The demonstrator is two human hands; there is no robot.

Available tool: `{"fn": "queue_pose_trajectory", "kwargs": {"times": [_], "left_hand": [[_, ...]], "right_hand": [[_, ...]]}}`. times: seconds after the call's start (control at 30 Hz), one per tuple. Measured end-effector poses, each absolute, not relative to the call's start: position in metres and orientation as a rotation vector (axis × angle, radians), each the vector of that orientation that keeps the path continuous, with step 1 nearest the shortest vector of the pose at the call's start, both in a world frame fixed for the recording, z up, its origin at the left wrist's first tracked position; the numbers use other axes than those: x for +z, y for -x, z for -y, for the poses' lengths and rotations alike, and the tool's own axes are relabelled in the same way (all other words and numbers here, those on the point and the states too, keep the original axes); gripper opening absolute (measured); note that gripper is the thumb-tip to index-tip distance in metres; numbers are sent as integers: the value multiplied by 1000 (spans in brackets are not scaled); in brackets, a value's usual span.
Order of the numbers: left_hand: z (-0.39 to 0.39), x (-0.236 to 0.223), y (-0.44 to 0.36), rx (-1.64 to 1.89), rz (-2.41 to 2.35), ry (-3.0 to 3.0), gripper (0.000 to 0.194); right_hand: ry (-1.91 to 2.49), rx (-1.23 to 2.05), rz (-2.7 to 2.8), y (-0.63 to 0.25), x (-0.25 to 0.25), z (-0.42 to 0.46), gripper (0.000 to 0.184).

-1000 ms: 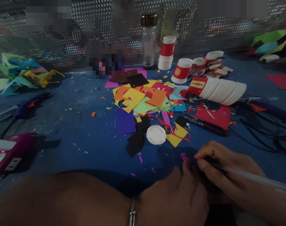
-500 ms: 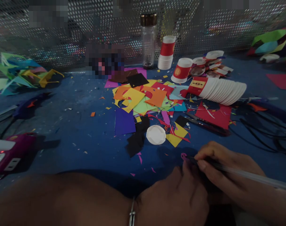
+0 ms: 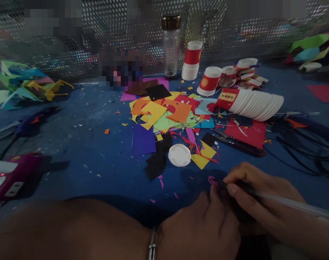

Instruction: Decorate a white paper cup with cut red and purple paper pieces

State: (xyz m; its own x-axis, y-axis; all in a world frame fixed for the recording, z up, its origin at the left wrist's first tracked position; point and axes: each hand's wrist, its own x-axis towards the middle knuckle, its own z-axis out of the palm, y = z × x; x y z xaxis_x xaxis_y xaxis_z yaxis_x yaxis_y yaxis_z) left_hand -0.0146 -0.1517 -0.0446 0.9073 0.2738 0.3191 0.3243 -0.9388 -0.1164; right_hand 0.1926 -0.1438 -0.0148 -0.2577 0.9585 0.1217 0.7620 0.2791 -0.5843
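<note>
My right hand (image 3: pixel 258 196) is closed in a pinch around a clear pen (image 3: pixel 283 203), its tip resting on a small pink paper cut-out (image 3: pixel 211 179) at the near edge of the blue table (image 3: pixel 94 144). My left hand (image 3: pixel 205 229), with a bracelet at the wrist, is curled beside the pen tip and seems to hold the pink piece down; what is under its fingers is hidden.
A heap of coloured paper scraps (image 3: pixel 170 115) and a white lid (image 3: pixel 179 155) lie just beyond my hands. Red-and-white paper cups (image 3: pixel 251 103), stacked and lying, a clear bottle (image 3: pixel 171 47), scissors (image 3: pixel 235 142), cables (image 3: pixel 311 151) and a purple device (image 3: pixel 15 177) surround them.
</note>
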Motion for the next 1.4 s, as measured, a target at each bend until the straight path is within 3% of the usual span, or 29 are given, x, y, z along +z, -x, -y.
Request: {"fn": "queue_pose_trajectory", "kwargs": {"times": [1.4], "left_hand": [[151, -41, 15, -399, 467, 2954, 32]], "right_hand": [[1472, 628, 2140, -196, -15, 142, 24]]}}
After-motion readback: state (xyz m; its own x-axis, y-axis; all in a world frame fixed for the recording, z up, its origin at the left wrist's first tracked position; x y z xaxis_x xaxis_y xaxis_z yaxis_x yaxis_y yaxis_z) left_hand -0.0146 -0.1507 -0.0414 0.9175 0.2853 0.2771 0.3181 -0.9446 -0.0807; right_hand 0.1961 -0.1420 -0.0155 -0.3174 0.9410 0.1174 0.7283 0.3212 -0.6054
